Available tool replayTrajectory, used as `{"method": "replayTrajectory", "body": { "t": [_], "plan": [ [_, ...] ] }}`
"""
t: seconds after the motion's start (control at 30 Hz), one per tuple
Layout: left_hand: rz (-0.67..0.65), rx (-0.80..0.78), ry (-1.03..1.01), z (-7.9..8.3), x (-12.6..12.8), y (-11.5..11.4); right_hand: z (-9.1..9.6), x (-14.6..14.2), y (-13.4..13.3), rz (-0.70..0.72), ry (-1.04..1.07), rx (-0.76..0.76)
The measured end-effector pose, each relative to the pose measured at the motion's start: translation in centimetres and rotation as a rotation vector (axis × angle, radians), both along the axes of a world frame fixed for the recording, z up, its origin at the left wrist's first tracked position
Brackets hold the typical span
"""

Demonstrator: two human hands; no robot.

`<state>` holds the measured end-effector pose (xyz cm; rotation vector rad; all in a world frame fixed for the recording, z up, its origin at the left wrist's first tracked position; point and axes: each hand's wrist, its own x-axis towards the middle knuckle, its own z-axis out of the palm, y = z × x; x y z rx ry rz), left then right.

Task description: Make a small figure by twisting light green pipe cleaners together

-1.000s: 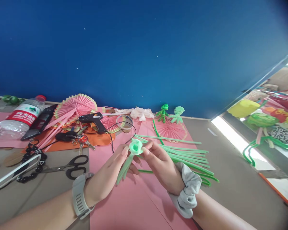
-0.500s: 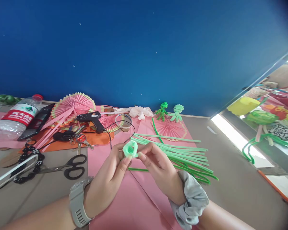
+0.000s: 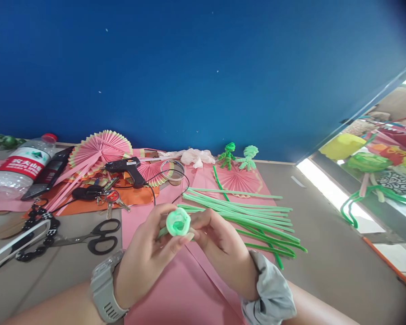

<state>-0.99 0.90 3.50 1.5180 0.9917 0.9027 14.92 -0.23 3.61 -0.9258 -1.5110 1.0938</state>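
Note:
A light green pipe cleaner coil (image 3: 178, 221), wound into a hollow ring shape, sits between my two hands above the pink paper (image 3: 179, 289). My left hand (image 3: 145, 253) is closed around its left side, thumb below it. From the right, the pinched fingers of my right hand (image 3: 223, 248) grip the coil's edge. Just beyond my right hand lies a spread of loose green pipe cleaners (image 3: 267, 216). Two small twisted green figures, one dark green (image 3: 228, 155) and one pale green (image 3: 248, 158), stand against the blue wall.
A black glue gun (image 3: 126, 169) with its cord lies by pink paper fans (image 3: 101, 151). Keys (image 3: 113, 197), black scissors (image 3: 103, 237), a beaded bracelet (image 3: 37, 253) and a plastic bottle (image 3: 25, 167) are at the left. A tape roll (image 3: 172, 174) sits behind my hands.
The coil has tipped so more of its hollow faces me, and it sits slightly lower and left. My left hand has shifted a little left with it.

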Motion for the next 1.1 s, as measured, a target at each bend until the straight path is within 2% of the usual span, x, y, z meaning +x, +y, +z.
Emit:
{"method": "replayTrajectory", "body": {
  "t": [0.13, 0.37, 0.5, 0.73, 0.9, 1.1],
  "plan": [
    [0.002, 0.074, 0.005, -0.1, -0.2, -0.1, -0.1, 0.1, -0.1, 0.026, -0.016, 0.063],
    [-0.007, 0.076, -0.003, 0.1, -0.2, -0.1, -0.4, 0.1, 0.0, 0.068, 0.051, 0.028],
    [-0.047, -0.037, -0.100, 0.0, 0.0, 0.1, -0.1, 0.0, -0.2, 0.030, 0.073, 0.001],
    [-0.297, -0.306, -0.422, -0.7, 0.1, 0.4, 0.7, -0.1, 0.0, -0.027, 0.177, -0.101],
    [-0.320, -0.425, -0.508, -1.0, 0.2, 0.4, 0.6, -0.1, 0.1, 0.007, 0.267, -0.203],
    [-0.347, -0.470, -0.505, -1.1, 0.4, 0.6, 0.4, 0.0, 0.3, 0.037, 0.274, -0.213]
  ]
}}
